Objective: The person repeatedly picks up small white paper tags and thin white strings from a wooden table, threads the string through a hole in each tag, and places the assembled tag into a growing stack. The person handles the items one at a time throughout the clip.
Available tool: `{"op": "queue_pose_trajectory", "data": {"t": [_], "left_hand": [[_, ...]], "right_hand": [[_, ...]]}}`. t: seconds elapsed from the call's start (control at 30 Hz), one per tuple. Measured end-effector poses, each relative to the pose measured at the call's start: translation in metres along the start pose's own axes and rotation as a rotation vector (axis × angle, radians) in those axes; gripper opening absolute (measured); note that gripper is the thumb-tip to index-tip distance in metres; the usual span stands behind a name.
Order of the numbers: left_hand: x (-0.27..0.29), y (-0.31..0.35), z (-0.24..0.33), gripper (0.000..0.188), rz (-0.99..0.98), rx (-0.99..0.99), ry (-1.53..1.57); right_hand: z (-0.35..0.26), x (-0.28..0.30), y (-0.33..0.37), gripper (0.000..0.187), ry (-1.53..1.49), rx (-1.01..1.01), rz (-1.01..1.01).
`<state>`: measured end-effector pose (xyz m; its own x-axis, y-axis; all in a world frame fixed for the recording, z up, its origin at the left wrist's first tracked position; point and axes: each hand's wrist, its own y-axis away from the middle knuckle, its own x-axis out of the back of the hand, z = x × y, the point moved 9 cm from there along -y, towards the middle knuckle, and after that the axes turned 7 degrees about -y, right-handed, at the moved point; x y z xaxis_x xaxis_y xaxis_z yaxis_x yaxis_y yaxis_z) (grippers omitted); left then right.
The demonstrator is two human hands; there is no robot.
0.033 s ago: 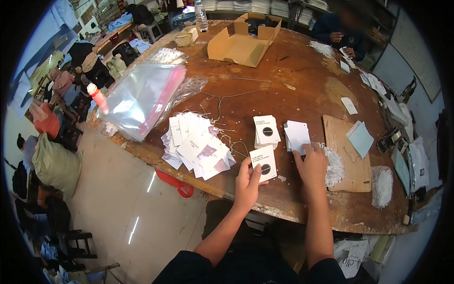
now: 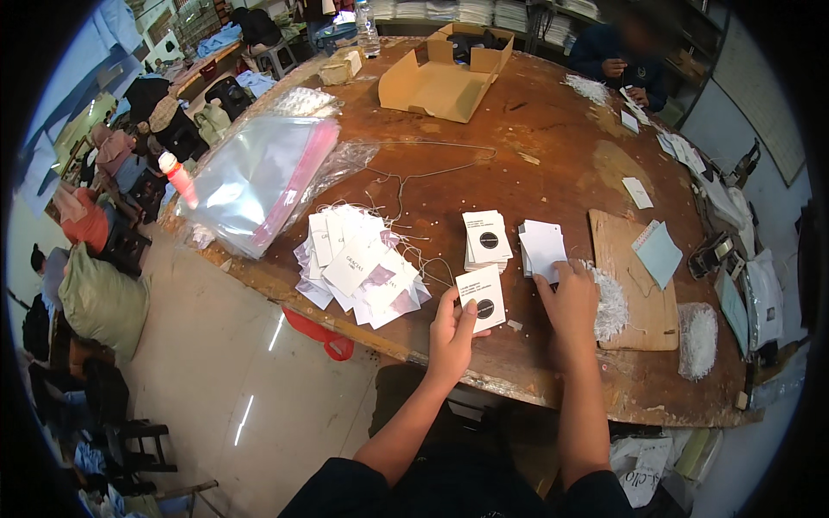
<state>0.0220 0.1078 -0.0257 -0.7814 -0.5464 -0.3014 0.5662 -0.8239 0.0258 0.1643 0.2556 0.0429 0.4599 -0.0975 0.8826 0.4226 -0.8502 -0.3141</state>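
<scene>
My left hand (image 2: 452, 335) holds a white rectangular tag card (image 2: 480, 298) with small dark print and a black round mark, its thumb lying on the card's face. Just beyond it is a stack of matching tag cards (image 2: 489, 237). At the near edge of a stack of plain white cards (image 2: 542, 250), my right hand (image 2: 570, 302) has thumb and fingertips closed on the top card, which still lies on its stack. Left of these is a loose heap of strung white tags (image 2: 354, 263), their strings trailing toward the cards.
Clear plastic bags (image 2: 259, 181) lie at the table's left edge. An open cardboard box (image 2: 445, 82) stands farther back. White string bundles (image 2: 610, 306) rest beside a wooden board (image 2: 639, 293) on the right. Across the table, a person's hands (image 2: 615, 69) handle cards.
</scene>
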Motion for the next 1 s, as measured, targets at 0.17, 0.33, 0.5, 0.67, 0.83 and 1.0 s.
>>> {"op": "queue_pose_trajectory", "data": {"t": [0.17,0.33,0.5,0.67,0.83,1.0], "left_hand": [[0.001,-0.001,-0.003,0.039,0.000,0.036,0.023],[0.001,-0.007,0.002,0.037,-0.014,-0.008,0.013],[0.002,-0.007,0.003,0.037,-0.005,-0.014,-0.004],[0.003,-0.007,0.003,0.038,-0.005,-0.005,-0.010],[0.003,-0.007,0.005,0.038,0.009,-0.005,0.004],[0.002,-0.008,0.005,0.039,0.006,-0.018,-0.014]], "right_hand": [[0.001,0.001,-0.008,0.031,0.004,0.036,-0.009],[0.001,0.003,-0.011,0.033,-0.104,0.022,0.038],[-0.010,0.004,-0.007,0.037,-0.085,0.071,0.074],[-0.005,-0.002,-0.013,0.040,-0.101,0.053,0.004],[0.007,-0.003,-0.016,0.033,-0.204,-0.026,-0.035],[0.014,-0.005,-0.017,0.034,-0.163,-0.059,-0.066]]}}
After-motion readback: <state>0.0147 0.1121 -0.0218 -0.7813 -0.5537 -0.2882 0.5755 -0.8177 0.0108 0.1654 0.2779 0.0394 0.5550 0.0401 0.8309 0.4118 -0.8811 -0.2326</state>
